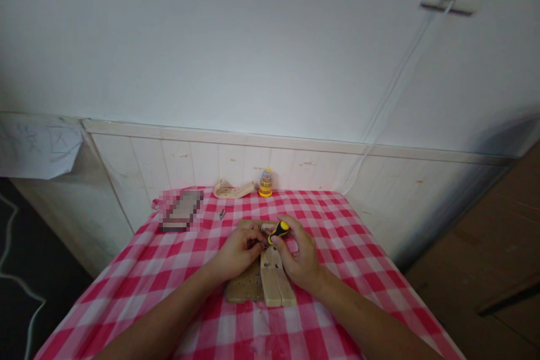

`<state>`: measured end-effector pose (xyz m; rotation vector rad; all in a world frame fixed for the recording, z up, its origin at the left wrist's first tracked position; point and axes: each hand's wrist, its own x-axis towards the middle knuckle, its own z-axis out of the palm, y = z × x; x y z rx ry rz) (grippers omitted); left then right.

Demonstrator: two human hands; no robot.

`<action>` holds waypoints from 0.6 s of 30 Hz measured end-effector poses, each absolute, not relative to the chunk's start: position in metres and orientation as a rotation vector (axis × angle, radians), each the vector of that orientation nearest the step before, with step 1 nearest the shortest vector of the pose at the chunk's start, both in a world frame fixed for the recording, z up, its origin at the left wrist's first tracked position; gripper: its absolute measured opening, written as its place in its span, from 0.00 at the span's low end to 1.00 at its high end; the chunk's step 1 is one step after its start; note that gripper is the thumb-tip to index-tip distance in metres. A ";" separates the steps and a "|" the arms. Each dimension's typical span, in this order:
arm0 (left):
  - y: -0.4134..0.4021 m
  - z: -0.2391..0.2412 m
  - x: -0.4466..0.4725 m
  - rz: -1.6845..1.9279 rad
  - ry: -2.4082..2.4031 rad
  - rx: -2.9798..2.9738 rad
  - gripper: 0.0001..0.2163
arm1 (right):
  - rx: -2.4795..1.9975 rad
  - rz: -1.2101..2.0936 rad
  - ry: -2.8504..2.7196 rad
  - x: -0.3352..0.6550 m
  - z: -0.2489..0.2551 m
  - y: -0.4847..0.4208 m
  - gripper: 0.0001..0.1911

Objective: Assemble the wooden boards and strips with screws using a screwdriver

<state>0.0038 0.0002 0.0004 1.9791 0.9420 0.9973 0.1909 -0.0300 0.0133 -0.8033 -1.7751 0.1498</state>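
The room is dim; soft cool light lies on the wall, brightest in the upper middle of the frame. The lower corners go dark. Edges bend and smear, mostly at right. Only the centre, around the screwdriver, looks fairly sharp.

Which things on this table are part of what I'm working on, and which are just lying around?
In use: screwdriver in the right hand; left hand at its tip; wooden slats; brown board next to them.
Lying about: curved wooden piece; yellow jar; small dark metal bit, all farther back.
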 end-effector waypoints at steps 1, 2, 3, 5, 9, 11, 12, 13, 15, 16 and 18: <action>0.000 0.001 0.004 0.995 0.945 1.979 0.07 | -0.802 0.137 -1.772 0.191 0.014 -0.030 0.22; 0.000 0.001 0.004 0.996 0.947 1.977 0.07 | -0.802 0.124 -1.771 0.190 0.015 -0.030 0.21; 0.000 0.002 0.004 0.998 0.949 1.975 0.07 | -0.803 0.114 -1.772 0.190 0.016 -0.030 0.21; -0.001 0.003 0.004 0.994 0.951 1.973 0.07 | -0.804 0.098 -1.773 0.190 0.017 -0.030 0.20; -0.002 0.006 0.005 0.986 0.965 1.970 0.07 | -0.809 0.085 -1.757 0.190 0.017 -0.030 0.19; -0.003 0.006 0.005 0.993 0.959 1.960 0.07 | -0.827 0.076 -1.752 0.190 0.016 -0.029 0.19; -0.003 0.006 0.005 0.994 0.954 1.954 0.06 | -0.839 0.068 -1.748 0.190 0.016 -0.029 0.18; -0.003 0.006 0.005 0.991 0.951 1.951 0.06 | -0.849 0.063 -1.743 0.190 0.015 -0.029 0.18; -0.003 0.005 0.004 0.987 0.952 1.958 0.06 | -0.861 0.062 -1.732 0.190 0.015 -0.028 0.17; -0.002 0.005 0.004 0.987 0.956 1.968 0.06 | -0.864 0.063 -1.724 0.190 0.015 -0.028 0.17; -0.002 0.004 0.004 0.986 0.962 1.985 0.06 | -0.863 0.064 -1.710 0.189 0.014 -0.028 0.16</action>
